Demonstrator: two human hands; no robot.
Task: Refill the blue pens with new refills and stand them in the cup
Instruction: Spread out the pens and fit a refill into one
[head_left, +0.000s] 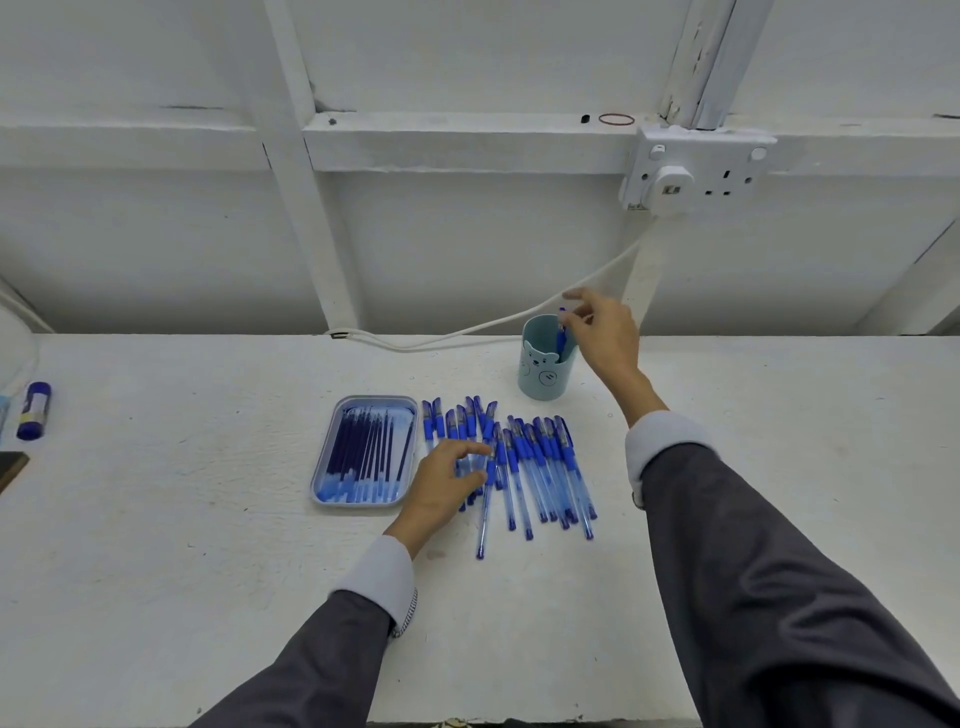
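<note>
A light blue cup with a bear face stands at the back of the white table. My right hand is over its rim and pinches the top of a blue pen that stands inside the cup. Several blue pens lie side by side in the middle of the table. My left hand rests on the left part of that row, its fingers spread loosely over the pens. A blue tray with several dark refills lies to the left of the pens.
A white cable runs from a wall socket down onto the table behind the cup. A blue glue stick lies at the far left edge. The table's front edge runs along the bottom of the view.
</note>
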